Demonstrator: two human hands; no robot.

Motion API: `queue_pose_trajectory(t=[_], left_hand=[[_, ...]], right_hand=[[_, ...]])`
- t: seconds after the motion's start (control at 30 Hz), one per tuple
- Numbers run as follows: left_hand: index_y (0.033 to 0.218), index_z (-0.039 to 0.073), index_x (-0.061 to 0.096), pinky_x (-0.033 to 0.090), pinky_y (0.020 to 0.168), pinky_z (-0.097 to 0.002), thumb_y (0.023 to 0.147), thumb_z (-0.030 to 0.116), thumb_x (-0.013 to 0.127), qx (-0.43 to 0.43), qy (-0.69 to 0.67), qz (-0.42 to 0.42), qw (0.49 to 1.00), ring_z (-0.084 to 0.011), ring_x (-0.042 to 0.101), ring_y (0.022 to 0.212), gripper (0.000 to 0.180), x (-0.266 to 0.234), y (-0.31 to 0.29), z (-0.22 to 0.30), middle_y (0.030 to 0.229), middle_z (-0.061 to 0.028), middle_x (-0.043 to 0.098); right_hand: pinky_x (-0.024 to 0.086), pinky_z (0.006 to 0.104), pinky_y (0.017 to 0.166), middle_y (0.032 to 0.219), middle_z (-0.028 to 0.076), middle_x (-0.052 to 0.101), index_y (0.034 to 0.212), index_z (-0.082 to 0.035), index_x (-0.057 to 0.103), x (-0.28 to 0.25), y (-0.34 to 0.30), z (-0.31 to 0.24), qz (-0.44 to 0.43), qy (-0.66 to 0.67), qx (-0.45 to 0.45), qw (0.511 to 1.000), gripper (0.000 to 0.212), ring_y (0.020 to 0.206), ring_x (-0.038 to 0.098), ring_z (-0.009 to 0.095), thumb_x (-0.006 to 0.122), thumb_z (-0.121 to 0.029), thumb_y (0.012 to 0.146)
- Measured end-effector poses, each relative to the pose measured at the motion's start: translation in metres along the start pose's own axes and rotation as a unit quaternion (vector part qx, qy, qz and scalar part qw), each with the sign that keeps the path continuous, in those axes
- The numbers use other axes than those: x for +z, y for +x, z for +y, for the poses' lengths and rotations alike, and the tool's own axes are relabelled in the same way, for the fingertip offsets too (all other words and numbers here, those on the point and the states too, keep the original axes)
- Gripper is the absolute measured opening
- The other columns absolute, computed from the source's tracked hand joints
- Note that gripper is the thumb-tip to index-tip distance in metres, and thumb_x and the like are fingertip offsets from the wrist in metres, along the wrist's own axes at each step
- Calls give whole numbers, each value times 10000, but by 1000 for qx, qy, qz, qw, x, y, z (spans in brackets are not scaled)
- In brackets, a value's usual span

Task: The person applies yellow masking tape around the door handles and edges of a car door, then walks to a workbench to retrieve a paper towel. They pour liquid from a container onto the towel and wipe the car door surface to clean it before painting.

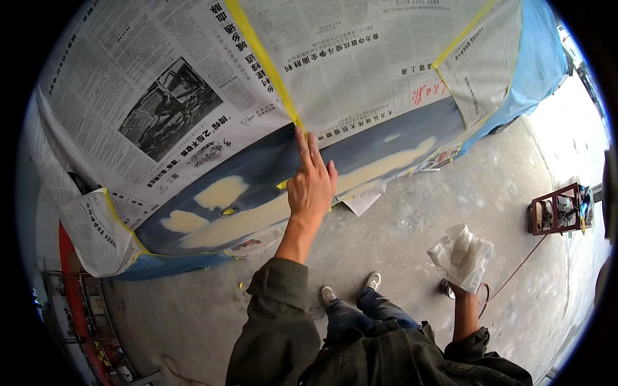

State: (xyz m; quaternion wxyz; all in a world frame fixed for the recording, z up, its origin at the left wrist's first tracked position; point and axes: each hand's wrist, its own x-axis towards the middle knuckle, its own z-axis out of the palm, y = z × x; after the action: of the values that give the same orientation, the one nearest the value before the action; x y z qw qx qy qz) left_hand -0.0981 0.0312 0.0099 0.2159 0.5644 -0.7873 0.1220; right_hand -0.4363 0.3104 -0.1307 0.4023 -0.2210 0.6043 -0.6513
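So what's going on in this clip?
A person stands on a concrete floor beside a dark blue car body panel masked with newspaper and yellow tape. The left hand presses flat where paper meets the bare panel, which shows pale filler patches. The right hand holds a crumpled white cloth away from the car.

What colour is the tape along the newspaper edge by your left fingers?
Yellow tape, clearest in the head view, running down to the left hand.

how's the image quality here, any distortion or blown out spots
Head view: strong fisheye bend, the yellow tape curves and black corners ring the frame; concrete floor at right is overexposed; left hand on the blue panel is sharp, evenly lit.
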Motion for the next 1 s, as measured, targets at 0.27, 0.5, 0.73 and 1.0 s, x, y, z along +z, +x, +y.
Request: queue_pose_trajectory(t=[0.27, 0.5, 0.73, 1.0], left_hand=[[1489, -21, 268, 590, 548, -385, 913, 274, 602, -26, -38, -6, 999, -355, 720, 783, 728, 4, -2, 2, 1575, -263, 238], [1505, 79, 262, 591, 712, -467, 927, 228, 579, -27, -145, -297, 943, -396, 676, 966, 676, 40, -180, -12, 1559, -207, 315], [1433, 12, 348, 492, 942, -465, 907, 318, 646, -314, -241, -422, 816, -439, 517, 1224, 678, -31, -553, -11, 1397, -253, 471], [1401, 0, 471, 481, 944, -429, 934, 484, 608, -527, -172, -387, 737, -333, 591, 1126, 686, -82, -768, -24, 1235, -188, 618]], right_hand=[[421, 422, 1011, 1316, 123, 542, 1501, -45, 292, 3, -16, -18, -73, -540, -343, 765, 922, 1175, 538, 299, 836, -160, 764], [422, 439, 1039, 1332, 72, 570, 1396, -100, 475, 51, -15, 14, -165, -317, -120, 926, 550, 1200, 547, 252, 675, -310, 929], [413, 522, 1067, 1401, 109, 544, 1333, -118, 560, 216, 12, -21, -276, 347, 204, 873, 413, 1272, 525, 314, 565, -350, 991], [214, 519, 1189, 1562, 72, 370, 1433, -181, 500, 439, 31, -50, -292, -413, -668, 546, 592, 1459, 308, 308, 629, -201, 856]])
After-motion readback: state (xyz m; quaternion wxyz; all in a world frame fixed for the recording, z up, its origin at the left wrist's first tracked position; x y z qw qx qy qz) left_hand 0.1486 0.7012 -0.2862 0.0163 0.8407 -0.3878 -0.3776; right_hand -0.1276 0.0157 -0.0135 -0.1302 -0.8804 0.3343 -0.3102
